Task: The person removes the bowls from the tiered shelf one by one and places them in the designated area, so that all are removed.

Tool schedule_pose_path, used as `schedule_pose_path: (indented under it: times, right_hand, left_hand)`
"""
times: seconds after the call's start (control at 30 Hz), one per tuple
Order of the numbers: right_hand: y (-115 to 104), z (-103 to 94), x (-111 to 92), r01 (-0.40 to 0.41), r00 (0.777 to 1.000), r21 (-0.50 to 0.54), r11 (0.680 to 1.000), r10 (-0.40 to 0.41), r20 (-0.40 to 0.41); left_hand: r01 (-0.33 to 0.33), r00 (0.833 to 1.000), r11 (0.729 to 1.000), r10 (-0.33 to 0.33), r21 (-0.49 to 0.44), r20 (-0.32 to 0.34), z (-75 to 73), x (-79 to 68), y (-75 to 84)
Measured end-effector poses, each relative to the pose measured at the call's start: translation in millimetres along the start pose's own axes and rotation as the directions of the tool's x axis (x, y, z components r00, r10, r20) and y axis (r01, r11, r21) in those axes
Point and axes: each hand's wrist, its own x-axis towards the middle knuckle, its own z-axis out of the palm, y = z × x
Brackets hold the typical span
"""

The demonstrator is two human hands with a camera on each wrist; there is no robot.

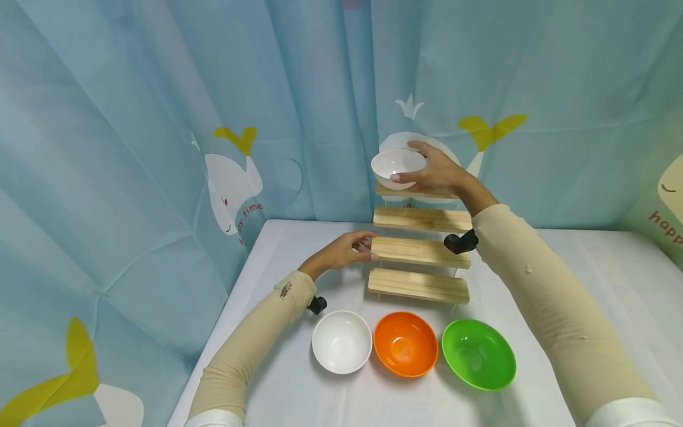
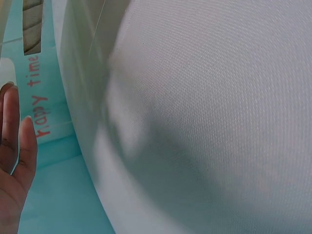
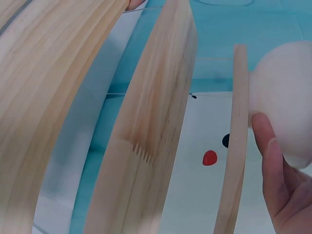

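A white bowl (image 1: 391,165) is at the top board of a tiered wooden stand (image 1: 421,252). My right hand (image 1: 434,169) grips the bowl's right side, thumb at its front and fingers toward the back. The right wrist view shows the bowl (image 3: 287,92) just beyond the thin edge of the top board (image 3: 238,122). Lower down, my left hand (image 1: 344,250) holds the left end of the stand's third board from the top, thumb at the front edge, fingers at the back. In the left wrist view, part of the left hand (image 2: 17,146) shows at the frame's edge.
In front of the stand, a second white bowl (image 1: 342,343), an orange bowl (image 1: 405,345) and a green bowl (image 1: 478,354) line up on the white-covered table (image 1: 597,296). Behind and to the left hangs a blue curtain (image 1: 320,107) with whale prints.
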Motion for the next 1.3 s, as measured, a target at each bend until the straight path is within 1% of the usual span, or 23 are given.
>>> schedule_pose_path:
  times: [0.2, 0.53, 0.77, 0.93, 1.17, 1.3]
  right_hand:
    - [-2, 0.4, 0, -0.016, 1.000, -0.053, 0.998, 0.016, 0.011]
    - [-2, 1.1, 2, -0.027, 0.999, -0.040, 0.999, 0.028, 0.035]
    - [0, -0.2, 0, -0.024, 0.999, -0.041, 0.999, 0.025, 0.035]
    - [2, -0.7, 0, -0.019, 1.000, -0.031, 0.999, 0.019, 0.021]
    - [7, -0.4, -3, -0.012, 1.000, 0.019, 1.000, 0.012, 0.002]
    - [10, -0.9, -5, -0.007, 1.000, 0.045, 0.999, 0.007, 0.005]
  left_hand:
    - [0.003, 1.000, 1.000, -0.004, 0.005, 0.004, -1.6, 0.0, 0.5]
    - [-0.010, 1.000, 1.000, 0.010, 0.013, 0.007, -2.5, 1.4, -1.9]
    - [-0.007, 1.000, 1.000, 0.007, 0.003, 0.010, -1.0, 2.1, 0.6]
    - [-0.004, 1.000, 1.000, 0.004, -0.001, 0.003, -0.1, 2.9, 1.5]
    - [-0.006, 1.000, 1.000, 0.006, -0.006, 0.008, -1.1, 4.8, 0.9]
    - [-0.001, 1.000, 1.000, 0.001, -0.005, 0.012, -2.2, 3.8, -0.3]
